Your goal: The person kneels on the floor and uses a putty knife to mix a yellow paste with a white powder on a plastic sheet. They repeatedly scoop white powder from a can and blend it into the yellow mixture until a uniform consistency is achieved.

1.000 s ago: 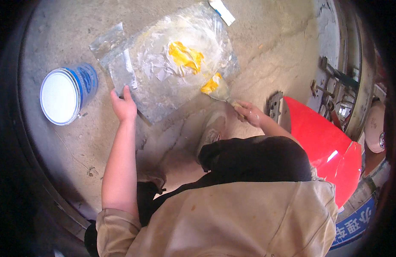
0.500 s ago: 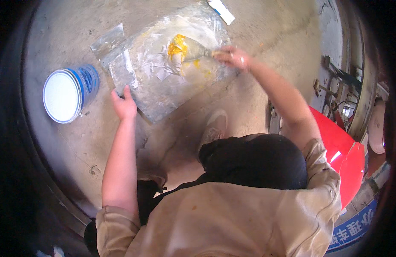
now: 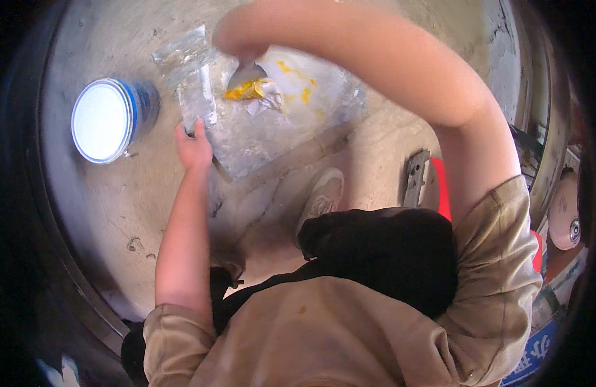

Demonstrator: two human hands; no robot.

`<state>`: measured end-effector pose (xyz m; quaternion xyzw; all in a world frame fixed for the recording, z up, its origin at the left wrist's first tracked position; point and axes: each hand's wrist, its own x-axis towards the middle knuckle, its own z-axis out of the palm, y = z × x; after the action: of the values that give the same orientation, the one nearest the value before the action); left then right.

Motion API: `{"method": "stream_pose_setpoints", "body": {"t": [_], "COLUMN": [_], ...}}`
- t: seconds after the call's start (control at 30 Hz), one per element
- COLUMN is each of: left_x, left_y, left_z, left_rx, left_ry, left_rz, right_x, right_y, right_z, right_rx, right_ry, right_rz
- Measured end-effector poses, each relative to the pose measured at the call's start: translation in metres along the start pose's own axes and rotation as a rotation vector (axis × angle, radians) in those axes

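Observation:
A smeared grey mixing sheet (image 3: 246,151) lies on the concrete floor in front of me. At its left side my left hand (image 3: 196,148) is closed, thumb and finger gripping the near edge. My right hand (image 3: 241,40), blurred and partly hidden by its forearm, reaches across the far side and grips a putty knife (image 3: 249,75). The handle is mostly covered by the hand. The wide grey blade points down toward me, touching a mound of white putty (image 3: 267,98) with yellow paste (image 3: 245,89) on it. More yellow streaks dot the sheet to the right.
A blue tub with a white lid (image 3: 103,121) stands left of my left hand. My shoe (image 3: 325,193) is close to the sheet's near side. A metal bracket (image 3: 414,178) and a red panel (image 3: 441,188) are at the right.
My right hand has swung the putty knife from the right of the putty to its far left side, turning the blade toward me. The putty is more bunched up. My left hand keeps its grip.

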<state>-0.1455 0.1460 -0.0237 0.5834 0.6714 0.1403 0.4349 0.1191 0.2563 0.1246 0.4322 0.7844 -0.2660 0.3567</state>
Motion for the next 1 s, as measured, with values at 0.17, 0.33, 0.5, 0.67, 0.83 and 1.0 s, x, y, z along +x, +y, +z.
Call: {"method": "stream_pose_setpoints", "body": {"t": [0.17,0.33,0.5,0.67,0.83,1.0], "left_x": [0.007,0.004,0.001,0.005,-0.002,-0.012], "left_y": [-0.009,-0.007,-0.001,-0.003,-0.005,0.007], "left_z": [-0.003,-0.004,-0.002,-0.001,-0.003,-0.015], "left_rx": [-0.088,0.019,-0.011,-0.105,-0.237,-0.254], "left_ry": [-0.085,-0.003,-0.007,-0.003,-0.043,-0.100], "left_rz": [-0.034,0.061,0.021,-0.021,-0.028,-0.046], "right_x": [-0.068,-0.128,-0.138,-0.121,-0.118,-0.120], "right_y": [-0.122,-0.138,-0.124,-0.130,-0.129,-0.127], "right_z": [0.046,0.130,0.185,0.208,0.218,0.231], "right_rx": [-0.028,-0.149,0.122,1.062,0.951,0.961], "right_ry": [0.087,0.306,0.393,0.285,0.294,0.251], "right_rz": [0.023,0.280,0.452,0.711,0.828,0.727]}}
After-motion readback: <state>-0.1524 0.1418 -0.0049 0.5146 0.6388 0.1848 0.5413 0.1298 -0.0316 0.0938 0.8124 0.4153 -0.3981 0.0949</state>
